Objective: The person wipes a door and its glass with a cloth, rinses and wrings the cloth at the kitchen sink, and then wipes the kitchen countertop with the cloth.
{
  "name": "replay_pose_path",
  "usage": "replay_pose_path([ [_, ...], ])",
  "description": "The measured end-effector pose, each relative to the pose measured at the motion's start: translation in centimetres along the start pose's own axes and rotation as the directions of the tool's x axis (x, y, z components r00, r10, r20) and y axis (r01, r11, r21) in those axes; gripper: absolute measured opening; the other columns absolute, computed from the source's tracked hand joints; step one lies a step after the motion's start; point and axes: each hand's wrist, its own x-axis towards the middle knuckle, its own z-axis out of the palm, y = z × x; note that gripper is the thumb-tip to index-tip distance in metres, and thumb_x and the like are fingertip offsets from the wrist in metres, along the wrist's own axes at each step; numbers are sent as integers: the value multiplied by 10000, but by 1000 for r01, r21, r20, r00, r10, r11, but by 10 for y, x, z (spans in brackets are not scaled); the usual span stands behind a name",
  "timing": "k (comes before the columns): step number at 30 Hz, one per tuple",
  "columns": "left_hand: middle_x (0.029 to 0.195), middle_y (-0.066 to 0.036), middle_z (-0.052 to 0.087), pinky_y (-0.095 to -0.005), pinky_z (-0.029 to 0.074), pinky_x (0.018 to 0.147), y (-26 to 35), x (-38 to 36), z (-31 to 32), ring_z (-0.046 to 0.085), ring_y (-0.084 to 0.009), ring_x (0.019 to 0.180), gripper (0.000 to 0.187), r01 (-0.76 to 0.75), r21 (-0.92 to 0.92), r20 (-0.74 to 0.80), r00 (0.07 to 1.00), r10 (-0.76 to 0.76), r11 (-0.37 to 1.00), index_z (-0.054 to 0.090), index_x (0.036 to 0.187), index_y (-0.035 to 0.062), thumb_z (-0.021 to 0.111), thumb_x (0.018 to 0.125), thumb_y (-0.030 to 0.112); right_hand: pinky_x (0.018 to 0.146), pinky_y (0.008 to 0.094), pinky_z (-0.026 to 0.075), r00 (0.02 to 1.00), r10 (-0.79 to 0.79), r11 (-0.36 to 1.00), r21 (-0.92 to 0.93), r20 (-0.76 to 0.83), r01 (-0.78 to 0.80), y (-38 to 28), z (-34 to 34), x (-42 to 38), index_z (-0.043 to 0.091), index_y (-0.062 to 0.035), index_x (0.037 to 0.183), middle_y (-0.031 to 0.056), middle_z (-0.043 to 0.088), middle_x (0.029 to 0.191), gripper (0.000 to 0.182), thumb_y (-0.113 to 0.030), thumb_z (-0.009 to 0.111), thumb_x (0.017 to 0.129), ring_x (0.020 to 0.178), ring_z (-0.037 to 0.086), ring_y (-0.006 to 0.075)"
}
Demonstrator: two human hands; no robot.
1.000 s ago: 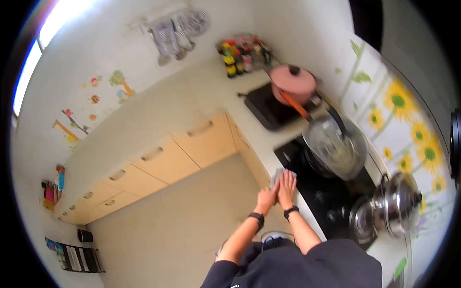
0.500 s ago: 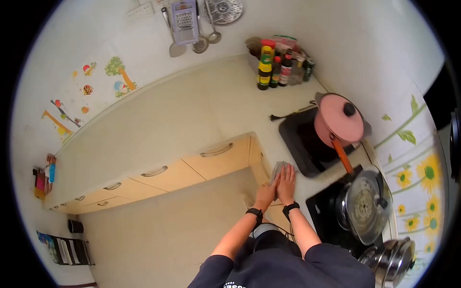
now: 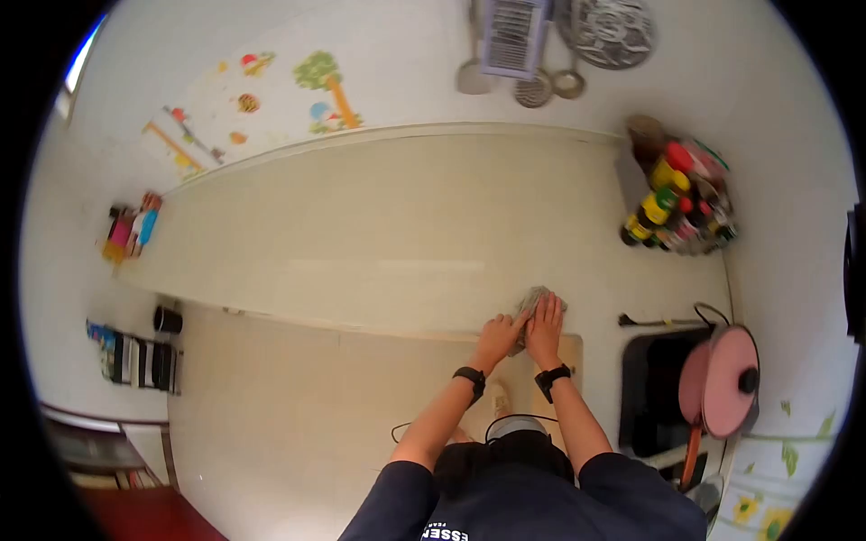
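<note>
A crumpled grey cloth (image 3: 534, 296) lies on the light countertop (image 3: 388, 225) near its front edge, at the inner corner. My right hand (image 3: 545, 332) rests over the cloth with its fingers together, pressing it against the surface. Close beside it, my left hand (image 3: 499, 339) grips the cloth's left side, its fingers partly bent. Both hands touch, and part of the cloth is hidden beneath them. Each wrist wears a black band.
Right of my hands, a pink lidded pot (image 3: 717, 383) sits on a black cooktop (image 3: 648, 397). Sauce bottles (image 3: 656, 212) crowd the back right corner. A grater (image 3: 512, 36) and ladles hang on the wall. Small packages (image 3: 133, 227) stand at the far left end.
My view and body have turned to the right, toward the long counter. Both hands have moved with the cloth around the corner onto this counter's front edge.
</note>
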Motion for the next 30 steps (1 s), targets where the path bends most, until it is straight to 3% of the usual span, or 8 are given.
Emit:
replay_pose_path([
  [3, 721, -67, 504, -337, 435, 577, -64, -19, -13, 516, -240, 681, 455, 56, 38, -196, 979, -48, 998, 475, 1189, 116, 552, 740, 109, 1049, 458, 143, 996, -88, 995, -46, 9, 88, -54, 42, 26, 259, 12, 1324, 193, 171, 1404, 546, -237, 444, 875, 1307, 118, 343],
  [9, 752, -64, 490, -351, 392, 646, -177, -109, -58, 482, -241, 741, 377, 371, 42, -324, 883, -339, 928, 528, 1125, 126, 556, 750, 114, 1047, 475, 150, 917, -385, 920, 123, 103, 372, -201, 101, 53, 287, 27, 1302, 204, 201, 1389, 598, -295, 497, 843, 1298, 157, 342],
  [16, 779, -85, 486, -388, 370, 685, -334, -233, -115, 467, -273, 781, 292, 612, 56, -434, 726, -533, 789, 581, 1032, 124, 569, 742, 89, 1061, 449, 135, 798, -553, 832, 198, 239, 518, -411, 191, 55, 290, 26, 1305, 209, 214, 1386, 658, -343, 510, 807, 1294, 176, 336],
  [19, 910, -124, 484, -412, 373, 804, -400, -281, -131, 458, -297, 916, 346, 719, 5, -449, 622, -641, 695, 559, 1122, 145, 554, 780, 96, 1073, 432, 96, 754, -608, 794, 230, 250, 563, -497, 231, 52, 271, 18, 1319, 192, 176, 1407, 680, -363, 498, 804, 1315, 118, 317],
  [23, 1042, -156, 475, -421, 360, 855, -481, -327, -157, 434, -329, 1006, 318, 808, -38, -430, 518, -739, 589, 561, 1119, 126, 549, 803, 84, 1081, 416, 61, 725, -629, 777, 246, 280, 579, -599, 276, 55, 255, 8, 1330, 168, 143, 1423, 686, -378, 482, 810, 1327, 74, 299],
  [28, 1208, -172, 425, -430, 312, 946, -549, -345, -193, 370, -342, 1150, 291, 804, -21, -504, 505, -701, 594, 559, 1112, 100, 521, 826, 65, 1084, 410, 26, 660, -700, 714, 258, 273, 651, -675, 312, 75, 237, -14, 1343, 169, 144, 1421, 699, -420, 456, 818, 1332, 53, 283],
  [30, 1267, -162, 389, -432, 299, 963, -565, -343, -202, 329, -348, 1197, 317, 783, 12, -474, 552, -686, 622, 523, 1152, 61, 493, 837, 45, 1084, 412, 1, 650, -715, 696, 184, 256, 694, -695, 323, 85, 237, -33, 1349, 158, 143, 1426, 687, -444, 419, 829, 1334, 38, 277],
])
